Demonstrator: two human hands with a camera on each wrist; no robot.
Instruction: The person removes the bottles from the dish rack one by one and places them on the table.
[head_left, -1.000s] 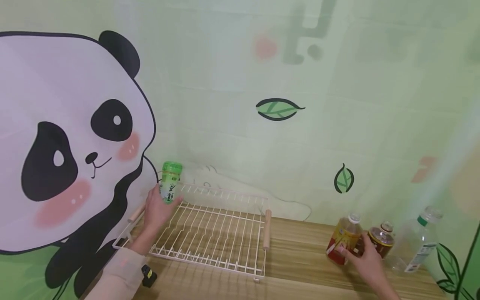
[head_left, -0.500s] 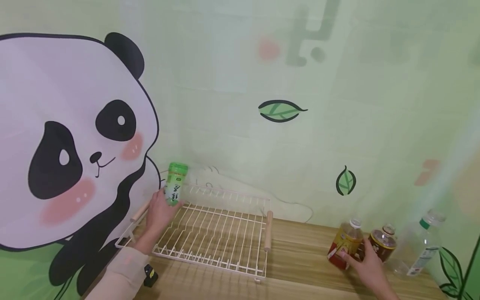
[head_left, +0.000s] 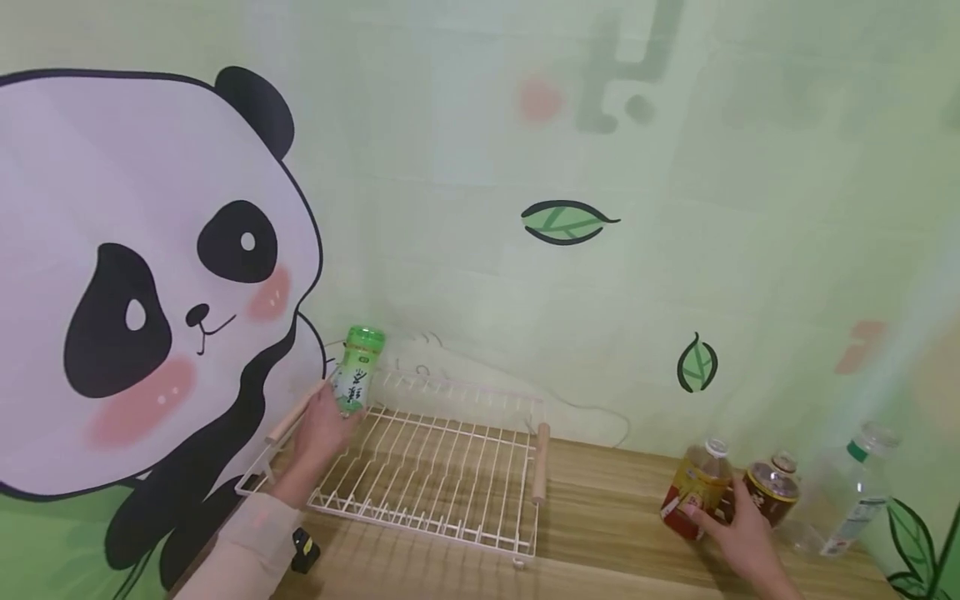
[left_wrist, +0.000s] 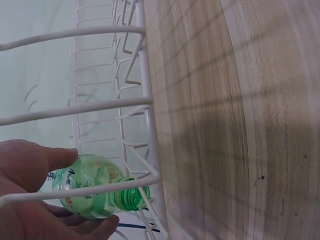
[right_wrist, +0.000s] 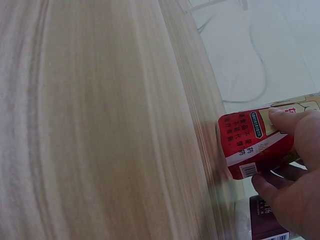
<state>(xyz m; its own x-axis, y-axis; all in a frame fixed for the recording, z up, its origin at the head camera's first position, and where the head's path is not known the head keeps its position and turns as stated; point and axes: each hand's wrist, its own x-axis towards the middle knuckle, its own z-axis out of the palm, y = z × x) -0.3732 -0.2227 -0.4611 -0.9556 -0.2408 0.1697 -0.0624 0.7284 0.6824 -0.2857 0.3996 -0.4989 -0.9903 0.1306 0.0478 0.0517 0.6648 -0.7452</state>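
Observation:
My left hand (head_left: 324,425) grips a green plastic bottle (head_left: 358,375) at the left end of a white wire rack (head_left: 457,467). The bottle is upside down and slightly tilted. In the left wrist view, its bare threaded green neck (left_wrist: 131,198) points at the rack's base wires, and a rack wire crosses in front. On the right, my right hand (head_left: 738,533) holds a red and yellow labelled bottle (head_left: 693,492) between thumb and fingers. Its red label (right_wrist: 245,145) faces the right wrist camera, the lower end close to the wooden tabletop.
A dark-labelled bottle (head_left: 772,492) stands just behind my right fingers, and a clear bottle (head_left: 855,492) stands farther right. The rack has wooden handles (head_left: 541,467) at both ends. A small black object (head_left: 303,550) lies before it. A panda-printed cloth (head_left: 450,208) hangs behind.
The green bottle has shifted a little to the right over the rack with my left hand. My right hand keeps its hold on the red and yellow bottle. The head view has drifted slightly.

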